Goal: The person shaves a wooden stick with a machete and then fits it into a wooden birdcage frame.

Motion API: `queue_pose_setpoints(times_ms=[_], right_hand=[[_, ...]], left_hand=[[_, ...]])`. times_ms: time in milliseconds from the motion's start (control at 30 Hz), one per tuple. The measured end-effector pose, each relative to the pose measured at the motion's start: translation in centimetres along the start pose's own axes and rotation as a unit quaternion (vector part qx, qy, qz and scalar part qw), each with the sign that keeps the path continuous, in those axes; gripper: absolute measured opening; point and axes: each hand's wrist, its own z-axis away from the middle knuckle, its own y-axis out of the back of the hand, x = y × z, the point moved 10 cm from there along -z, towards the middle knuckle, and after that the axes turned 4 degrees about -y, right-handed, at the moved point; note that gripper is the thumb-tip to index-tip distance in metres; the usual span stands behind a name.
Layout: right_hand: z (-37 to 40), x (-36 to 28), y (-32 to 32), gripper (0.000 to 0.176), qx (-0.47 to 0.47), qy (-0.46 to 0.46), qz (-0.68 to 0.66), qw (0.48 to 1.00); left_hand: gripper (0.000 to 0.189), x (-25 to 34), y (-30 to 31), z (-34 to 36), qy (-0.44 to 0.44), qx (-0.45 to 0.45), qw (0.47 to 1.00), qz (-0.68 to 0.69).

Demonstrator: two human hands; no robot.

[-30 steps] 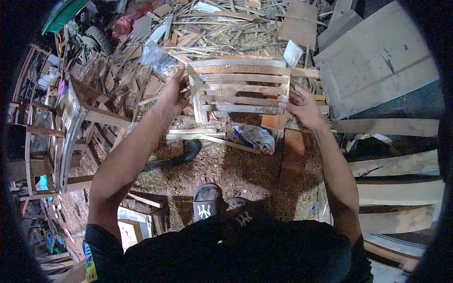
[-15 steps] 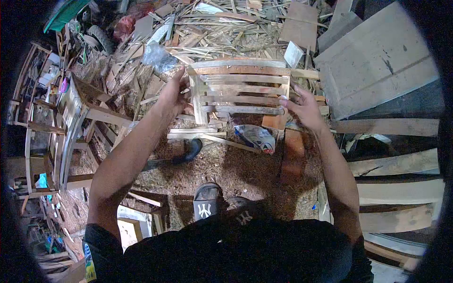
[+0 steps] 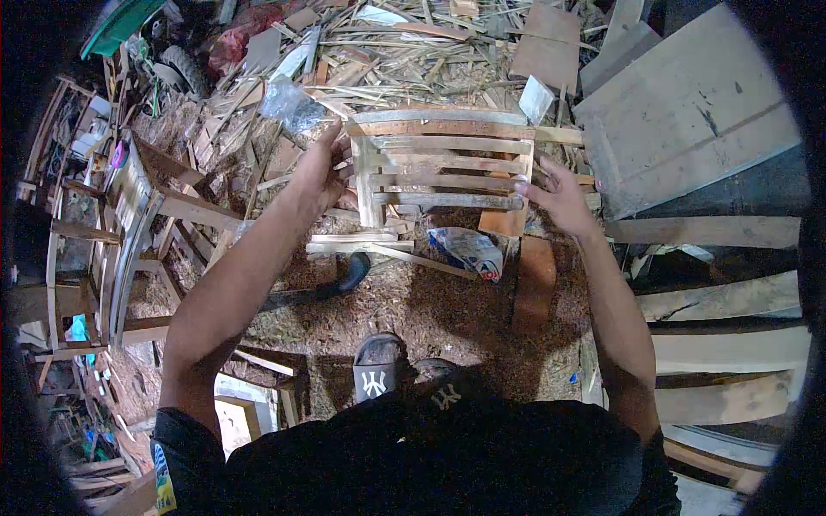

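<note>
A small curved wooden slatted frame (image 3: 447, 130), pale and brown with several horizontal slats, is held upright between my two hands, over the littered floor. My left hand (image 3: 329, 168) is closed at its left upright, thumb up near the top corner and fingertips partly hidden. At the right upright, my right hand (image 3: 555, 193) grips with the thumb on the near side by the lower slats and the fingers around the outer side. Below the frame lie a crumpled white and blue bag (image 3: 469, 252) and pale wooden strips (image 3: 357, 243).
Offcuts and thin sticks (image 3: 387, 64) cover the floor ahead. A wooden chair-like frame (image 3: 138, 206) stands at left. A large board (image 3: 688, 112) leans at right above curved slats (image 3: 727, 297). My sandals (image 3: 376, 370) are on sawdust, near a dark curved object (image 3: 348, 273).
The slatted frame has shifted slightly to the right, and both hands have moved a little with it. The surroundings look the same.
</note>
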Motion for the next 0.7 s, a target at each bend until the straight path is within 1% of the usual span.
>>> queue_pose_setpoints(times_ms=[67, 133, 200, 267, 333, 400, 433, 500, 533, 600, 633, 700], right_hand=[[0.2, -0.1, 0.0, 0.054, 0.003, 0.004, 0.004, 1.000], [0.3, 0.6, -0.2, 0.054, -0.011, -0.048, -0.037, 0.998], [0.3, 0.9, -0.1, 0.053, -0.011, -0.051, -0.037, 0.998], [0.3, 1.1, 0.1, 0.051, -0.010, -0.055, -0.036, 0.998], [0.6, 1.6, 0.3, 0.049, -0.001, -0.090, -0.016, 0.996], [1.0, 1.4, 0.1, 0.048, 0.005, -0.096, -0.023, 0.995], [1.1, 1.5, 0.1, 0.047, 0.011, -0.102, -0.029, 0.994], [0.7, 2.4, 0.4, 0.046, 0.006, -0.093, -0.020, 0.995], [0.5, 2.7, 0.5, 0.045, 0.002, -0.082, -0.011, 0.997], [0.5, 3.0, 0.6, 0.042, 0.013, -0.086, -0.030, 0.996], [0.6, 2.9, 0.7, 0.040, 0.026, -0.090, -0.050, 0.994], [0.7, 2.4, 0.4, 0.040, 0.025, -0.093, -0.049, 0.994]], left_hand=[[0.058, -0.2, 0.6, -0.8, -0.003, -0.013, 1.000, -0.009], [0.058, 0.0, 0.3, -0.4, -0.005, -0.026, 0.999, -0.018], [0.054, 0.7, -1.2, 0.8, -0.052, -0.103, 0.992, -0.056], [0.053, 1.0, -1.7, 1.6, -0.058, -0.112, 0.991, -0.052], [0.055, 1.0, -1.7, 1.9, -0.064, -0.121, 0.989, -0.049], [0.068, 1.3, -2.4, 2.3, -0.093, -0.155, 0.982, -0.054], [0.068, 1.2, -2.4, 2.5, -0.093, -0.154, 0.982, -0.054], [0.071, 0.9, -1.5, 2.5, -0.108, -0.096, 0.977, -0.158], [0.071, 0.5, -1.4, 2.2, -0.108, -0.095, 0.977, -0.157], [0.076, 1.1, -2.8, 2.5, -0.189, -0.148, 0.960, -0.142], [0.076, 1.1, -2.9, 2.6, -0.189, -0.148, 0.960, -0.142], [0.073, 0.6, -2.2, 2.8, -0.170, -0.113, 0.970, -0.130]])
